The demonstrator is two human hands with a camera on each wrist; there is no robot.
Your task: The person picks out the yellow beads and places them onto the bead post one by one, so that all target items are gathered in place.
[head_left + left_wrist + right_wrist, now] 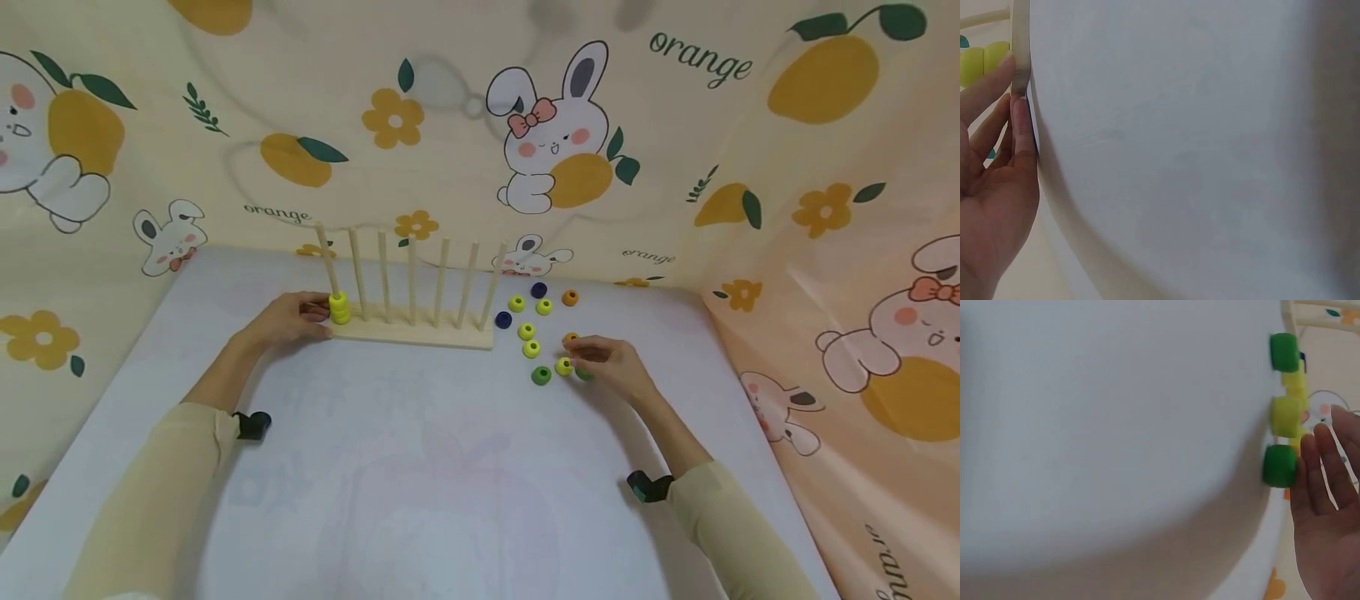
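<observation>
A wooden peg rack (412, 334) with a row of upright pegs stands toward the back of the table. Yellow beads (340, 308) are stacked on its leftmost peg. My left hand (288, 321) grips the left end of the base, its fingertips close to those beads. Right of the rack lie loose beads: a yellow bead (564, 366), a green bead (541, 376), a dark blue bead (503, 320) and others. Over the near right of this group is my right hand (611, 367), partly hiding an orange and a green bead. In the right wrist view its fingers are extended beside a green bead (1280, 466), holding nothing.
The white table (420, 467) stretches toward the person. Behind it and on the right hangs a cloth (450, 167) printed with rabbits and oranges. Dark wrist devices (253, 426) sit at both sleeve cuffs. Another orange bead (571, 297) lies at the back of the bead group.
</observation>
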